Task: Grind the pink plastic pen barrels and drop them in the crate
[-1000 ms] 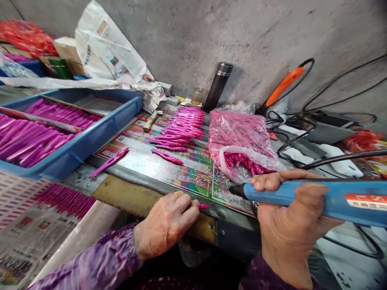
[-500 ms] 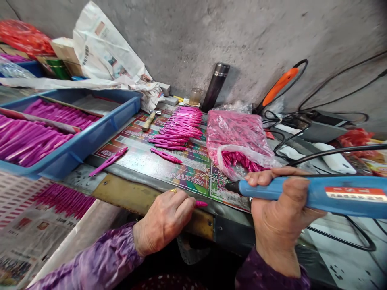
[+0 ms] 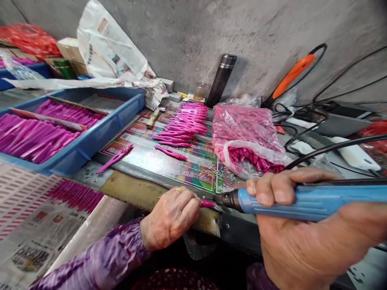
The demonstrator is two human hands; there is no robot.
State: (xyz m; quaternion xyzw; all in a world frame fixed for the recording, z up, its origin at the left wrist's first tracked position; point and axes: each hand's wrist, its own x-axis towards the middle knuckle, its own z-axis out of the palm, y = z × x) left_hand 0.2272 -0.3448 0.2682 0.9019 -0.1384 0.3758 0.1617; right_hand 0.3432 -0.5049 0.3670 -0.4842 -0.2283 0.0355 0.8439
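Observation:
My left hand (image 3: 172,217), with a ring on one finger, is closed round a slim pink tweezer-like tool at the bench edge. Only the pink tip (image 3: 208,203) shows past the fingers. My right hand (image 3: 305,229) grips a blue electric screwdriver (image 3: 278,201), held level, its dark nose meeting or nearly meeting that tip. Beyond the hands, one pink tweezer-like piece (image 3: 171,152) lies alone before a row of similar pieces (image 3: 189,123). Another single piece (image 3: 115,158) rests to the left. Tiny metal bits, perhaps screws (image 3: 225,177), are scattered near the screwdriver.
A blue tray (image 3: 110,129) full of pink pieces stands at left. A clear bag (image 3: 246,129) of pink parts lies behind the screwdriver. Further back are a black flask (image 3: 222,80), an orange-handled tool (image 3: 293,76) and a small hammer (image 3: 153,118). Black cables (image 3: 320,151) trail at right.
The screwdriver has come down and left, its nose now at the pink tip in my left hand. The view has shifted slightly; my left hand keeps its hold.

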